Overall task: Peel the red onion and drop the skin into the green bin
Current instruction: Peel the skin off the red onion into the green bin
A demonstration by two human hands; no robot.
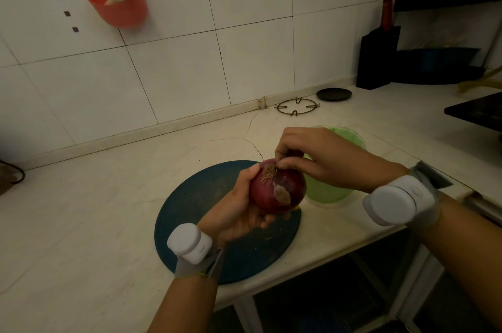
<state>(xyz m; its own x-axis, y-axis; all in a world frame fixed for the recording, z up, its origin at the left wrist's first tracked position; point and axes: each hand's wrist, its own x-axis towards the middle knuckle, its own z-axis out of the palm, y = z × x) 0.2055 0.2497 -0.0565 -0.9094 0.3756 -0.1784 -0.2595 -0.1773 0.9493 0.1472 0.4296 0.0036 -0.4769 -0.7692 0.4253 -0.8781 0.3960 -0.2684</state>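
My left hand (239,207) cups a red onion (277,191) from below and the left, above a round dark blue cutting board (206,197). The onion's root end points up, and a pale dry patch of skin shows on its front. At that root end, my right hand (317,159) pinches the onion's skin with fingertips and thumb. The green bin (330,192) stands just right of the board, mostly hidden behind my right hand and the onion.
A metal burner ring (297,106) and a small black dish (334,94) lie near the tiled back wall. A dark knife block (377,58) and dark pans stand at the back right. A red basket (116,1) hangs on the wall. The counter edge runs along the front right.
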